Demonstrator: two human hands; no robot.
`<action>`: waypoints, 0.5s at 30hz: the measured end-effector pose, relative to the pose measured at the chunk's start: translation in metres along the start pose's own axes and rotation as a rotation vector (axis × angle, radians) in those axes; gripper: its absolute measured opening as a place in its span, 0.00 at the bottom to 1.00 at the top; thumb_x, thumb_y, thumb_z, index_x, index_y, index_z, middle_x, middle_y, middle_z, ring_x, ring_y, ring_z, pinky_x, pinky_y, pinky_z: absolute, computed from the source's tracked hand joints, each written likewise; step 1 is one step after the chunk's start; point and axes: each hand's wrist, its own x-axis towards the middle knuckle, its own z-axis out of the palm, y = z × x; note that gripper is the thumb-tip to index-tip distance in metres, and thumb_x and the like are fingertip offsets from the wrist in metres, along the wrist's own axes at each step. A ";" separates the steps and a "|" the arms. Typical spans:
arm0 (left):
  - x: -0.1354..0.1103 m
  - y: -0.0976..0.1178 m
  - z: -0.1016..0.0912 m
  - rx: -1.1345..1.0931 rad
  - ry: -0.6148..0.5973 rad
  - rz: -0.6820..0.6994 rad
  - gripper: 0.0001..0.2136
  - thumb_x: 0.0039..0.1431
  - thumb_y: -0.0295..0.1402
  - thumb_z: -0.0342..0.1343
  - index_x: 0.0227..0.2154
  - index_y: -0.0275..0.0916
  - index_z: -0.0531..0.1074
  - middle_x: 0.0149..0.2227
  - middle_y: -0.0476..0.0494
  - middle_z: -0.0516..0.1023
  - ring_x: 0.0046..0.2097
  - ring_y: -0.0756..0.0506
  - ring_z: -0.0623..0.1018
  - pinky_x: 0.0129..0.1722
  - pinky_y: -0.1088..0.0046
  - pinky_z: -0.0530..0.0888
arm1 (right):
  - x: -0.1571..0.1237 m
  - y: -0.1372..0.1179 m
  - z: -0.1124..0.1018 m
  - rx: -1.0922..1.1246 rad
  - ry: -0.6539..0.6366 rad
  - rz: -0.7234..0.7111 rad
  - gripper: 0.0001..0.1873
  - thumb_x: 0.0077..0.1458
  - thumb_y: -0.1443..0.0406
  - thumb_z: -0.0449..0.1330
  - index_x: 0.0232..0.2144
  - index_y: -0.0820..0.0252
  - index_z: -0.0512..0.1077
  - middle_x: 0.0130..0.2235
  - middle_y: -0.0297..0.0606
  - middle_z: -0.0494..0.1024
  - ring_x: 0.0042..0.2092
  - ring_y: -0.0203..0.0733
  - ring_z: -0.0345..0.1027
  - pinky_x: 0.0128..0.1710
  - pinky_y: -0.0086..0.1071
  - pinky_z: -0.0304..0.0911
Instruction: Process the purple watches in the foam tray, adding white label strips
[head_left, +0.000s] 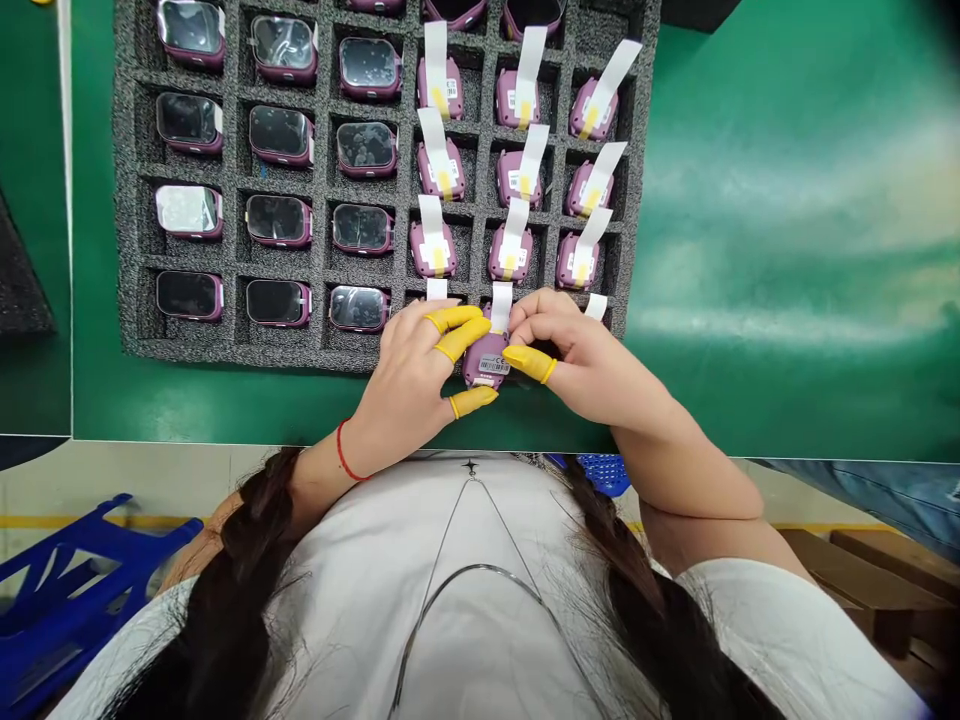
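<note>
Purple watch (pixel 486 350): back up, white strip (pixel 502 305) on, at foam tray's (pixel 300 353) near edge.
My left hand (pixel 411 355): pinching it.
My right hand (pixel 589 365): thumb against it; pinch uncertain.
Watches beyond (pixel 513 182): nine stripped likewise, seemingly done.
Face-up watches (pixel 279 219): no long strips yet.

A plain white T-shirt (pixel 480 645) with loose short sleeves is worn, and the long hair's been done up in two chunky braids (pixel 225 620), some flyaways left loose. It's topped off with a thin silvery chain necklace (pixel 450 540) and a tiny dark star-shaped pendant (pixel 470 467), while a skinny greyish cord (pixel 480 567) is looped lower down the front. Yellow finger cots (pixel 462 340) with rolled rims are worn on two fingers and the thumb of the left hand (pixel 412 360) and on the thumb of the right hand (pixel 589 360), plus a red string bracelet (pixel 342 450) on the left wrist.
</note>
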 end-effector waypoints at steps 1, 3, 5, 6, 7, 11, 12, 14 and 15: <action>0.000 0.000 0.000 0.007 -0.003 -0.003 0.27 0.55 0.46 0.64 0.55 0.43 0.67 0.52 0.39 0.74 0.58 0.37 0.69 0.60 0.53 0.64 | 0.001 0.000 0.001 -0.004 0.000 0.010 0.07 0.59 0.65 0.58 0.28 0.58 0.70 0.41 0.40 0.72 0.46 0.43 0.63 0.51 0.43 0.59; 0.001 0.001 0.000 0.025 -0.004 -0.010 0.26 0.54 0.47 0.64 0.53 0.42 0.68 0.51 0.40 0.75 0.56 0.37 0.71 0.61 0.53 0.63 | 0.002 0.000 0.003 -0.013 0.003 0.025 0.07 0.59 0.66 0.58 0.28 0.59 0.70 0.41 0.40 0.72 0.46 0.43 0.63 0.50 0.43 0.59; 0.002 0.001 0.000 0.037 -0.005 -0.013 0.27 0.53 0.47 0.65 0.52 0.41 0.69 0.50 0.40 0.75 0.56 0.38 0.71 0.62 0.52 0.61 | 0.003 -0.001 0.004 -0.025 -0.003 0.025 0.08 0.59 0.67 0.58 0.27 0.59 0.70 0.40 0.39 0.72 0.45 0.43 0.63 0.49 0.42 0.59; 0.002 0.001 0.000 0.040 -0.003 -0.013 0.27 0.53 0.47 0.65 0.52 0.40 0.69 0.50 0.40 0.75 0.56 0.38 0.71 0.63 0.52 0.60 | 0.003 -0.001 0.004 -0.034 -0.006 0.022 0.08 0.59 0.67 0.57 0.27 0.59 0.70 0.40 0.39 0.72 0.45 0.43 0.63 0.49 0.42 0.59; 0.002 0.001 0.000 0.043 -0.005 -0.016 0.27 0.54 0.48 0.64 0.52 0.40 0.69 0.50 0.40 0.75 0.56 0.38 0.71 0.64 0.52 0.59 | 0.004 -0.002 0.004 -0.043 -0.010 0.019 0.08 0.59 0.67 0.57 0.27 0.59 0.70 0.40 0.39 0.72 0.45 0.42 0.63 0.49 0.42 0.58; 0.002 0.002 0.000 0.058 -0.009 -0.025 0.25 0.57 0.49 0.60 0.51 0.39 0.69 0.50 0.41 0.76 0.56 0.39 0.71 0.65 0.52 0.58 | 0.005 -0.004 0.002 -0.063 -0.039 0.018 0.08 0.60 0.67 0.57 0.27 0.59 0.69 0.40 0.39 0.72 0.45 0.43 0.62 0.49 0.42 0.58; 0.002 0.002 0.000 0.061 -0.009 -0.026 0.24 0.57 0.49 0.60 0.51 0.39 0.69 0.50 0.41 0.76 0.56 0.39 0.71 0.65 0.52 0.58 | 0.005 -0.004 0.001 -0.063 -0.045 0.017 0.08 0.60 0.67 0.57 0.27 0.58 0.69 0.40 0.39 0.71 0.45 0.43 0.62 0.49 0.42 0.58; 0.002 0.002 0.000 0.065 -0.008 -0.025 0.25 0.58 0.50 0.59 0.51 0.39 0.69 0.50 0.41 0.76 0.56 0.39 0.71 0.65 0.52 0.58 | 0.004 -0.004 0.001 -0.060 -0.049 0.014 0.08 0.60 0.67 0.58 0.27 0.58 0.69 0.40 0.39 0.71 0.45 0.43 0.62 0.49 0.42 0.58; 0.002 0.002 0.000 0.067 -0.010 -0.026 0.25 0.58 0.50 0.59 0.51 0.39 0.69 0.50 0.41 0.76 0.56 0.39 0.71 0.65 0.52 0.58 | 0.004 -0.004 0.001 -0.058 -0.050 0.013 0.08 0.60 0.67 0.58 0.27 0.58 0.69 0.40 0.39 0.71 0.45 0.43 0.62 0.49 0.42 0.58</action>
